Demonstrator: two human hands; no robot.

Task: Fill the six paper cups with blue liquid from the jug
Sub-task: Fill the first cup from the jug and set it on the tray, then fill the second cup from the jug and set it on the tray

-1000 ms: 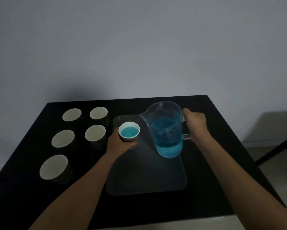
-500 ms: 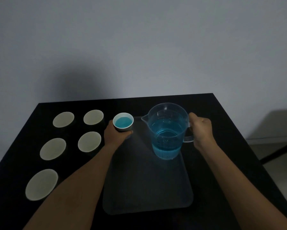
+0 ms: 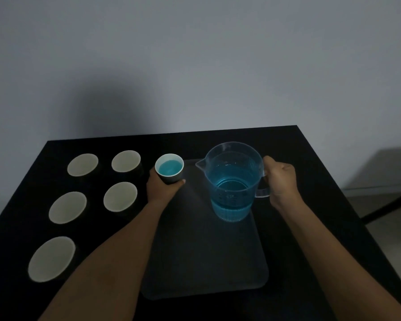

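The left hand [image 3: 163, 186] is gripping a filled paper cup [image 3: 169, 167] at the tray's [image 3: 204, 262] far-left corner; thin-walled, it likely buckles if squeezed. The right hand [image 3: 280, 179] is holding the jug [image 3: 232, 181] by its handle, probably heavy and sloshing, standing on the tray.

The jug handle [image 3: 262, 191] is seemingly half hidden behind curled fingers [image 3: 270, 162].

head cam | looks forward-down | close over table [image 3: 310, 158]
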